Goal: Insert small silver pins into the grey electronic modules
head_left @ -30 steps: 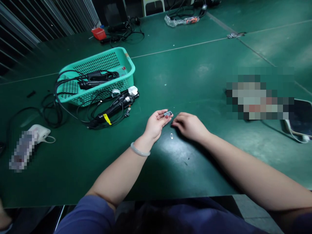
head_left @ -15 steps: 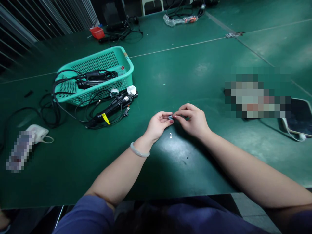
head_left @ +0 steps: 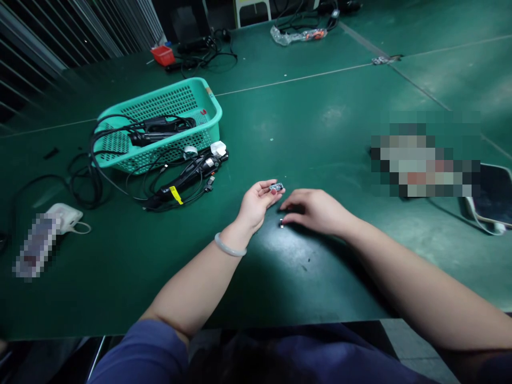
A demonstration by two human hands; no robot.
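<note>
Between the thumb and fingers of my left hand (head_left: 257,202) is a small silvery, rectangular part (head_left: 276,187), too small to name surely. My right hand (head_left: 316,210) is low over the table just to the right, its thumb and forefinger apart. A tiny white-and-dark rectangular piece (head_left: 281,223) lies on the green tabletop (head_left: 256,288) by the tip of my right thumb, partly covered by it. Whether the thumb touches that piece I cannot tell.
A turquoise basket (head_left: 218,114) with black cabled tools stands at the left, and another black cabled tool (head_left: 192,173) lies in front of it. Further left is a white device (head_left: 66,216). A phone (head_left: 496,192) with a cable lies at the right.
My right hand has let go of the small part and come down towards the table, its fingers parting beside the white piece. My left hand still holds its part, now more exposed.
</note>
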